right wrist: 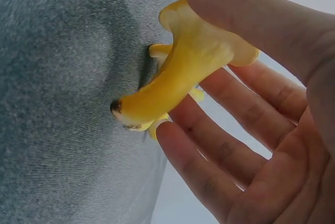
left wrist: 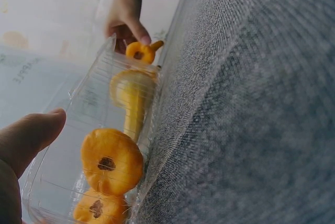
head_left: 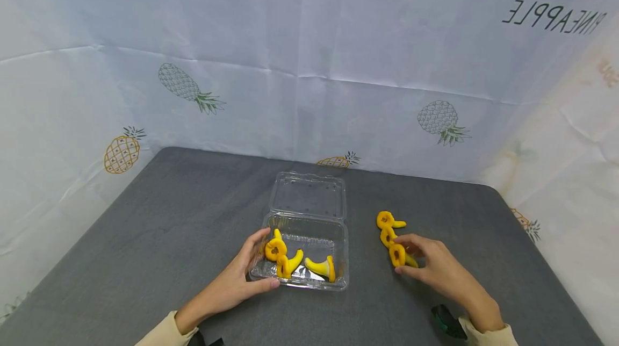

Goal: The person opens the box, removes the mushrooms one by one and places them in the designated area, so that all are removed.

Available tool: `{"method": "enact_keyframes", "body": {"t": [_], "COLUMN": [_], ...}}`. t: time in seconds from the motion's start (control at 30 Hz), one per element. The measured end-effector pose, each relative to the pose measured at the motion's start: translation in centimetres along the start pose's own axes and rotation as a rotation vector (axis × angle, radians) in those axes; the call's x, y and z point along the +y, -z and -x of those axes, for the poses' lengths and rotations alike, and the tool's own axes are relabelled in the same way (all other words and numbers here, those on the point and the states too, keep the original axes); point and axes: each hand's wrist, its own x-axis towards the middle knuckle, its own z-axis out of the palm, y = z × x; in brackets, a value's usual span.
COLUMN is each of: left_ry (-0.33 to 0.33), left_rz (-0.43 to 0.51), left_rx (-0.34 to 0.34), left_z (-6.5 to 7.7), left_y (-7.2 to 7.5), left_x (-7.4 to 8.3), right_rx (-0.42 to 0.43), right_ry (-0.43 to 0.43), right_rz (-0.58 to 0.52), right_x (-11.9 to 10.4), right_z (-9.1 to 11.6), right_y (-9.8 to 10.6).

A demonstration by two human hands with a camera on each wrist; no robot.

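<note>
Three in clear plastic clamshell (head_left: 344,252): mushroom-like yellow pieces (head_left: 319,267)
Three out: right hand (head_left: 439,268) pinches nearest piece (head_left: 397,256)
Left hand (head_left: 242,272): grips clamshell

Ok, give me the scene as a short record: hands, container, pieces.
Left hand: grips the left side of the clear container
Lid: open, folded back away from the person
Inside container: three yellow mushroom-shaped pieces
Right hand: thumb and fingers around the nearest outside piece
Other outside pieces: two, beyond it, on the gray table
</note>
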Motion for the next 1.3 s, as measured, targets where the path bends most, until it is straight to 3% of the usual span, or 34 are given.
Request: {"method": "enact_keyframes", "body": {"t": [0.57,1.03,1.3], "left_ry": [-0.017,-0.023,-0.07], "left_rz": [0.003,0.017,0.007], "left_rx": [0.002,0.021,0.003], "left_z": [0.0,0.0,-0.1], "left_y": [0.0,-0.1,0.0], "left_x": [0.1,0.0,-0.3], "right_rx": [-0.033,-0.03,-0.037], "right_ry": [-0.072,-0.041,-0.042], "right_rz": [-0.039,-0.044,-0.045], "right_x": [0.8,1.1,0.9], "right_z": [-0.3,-0.4,-0.2], "right_y": [-0.5,-0.5,0.0]}}
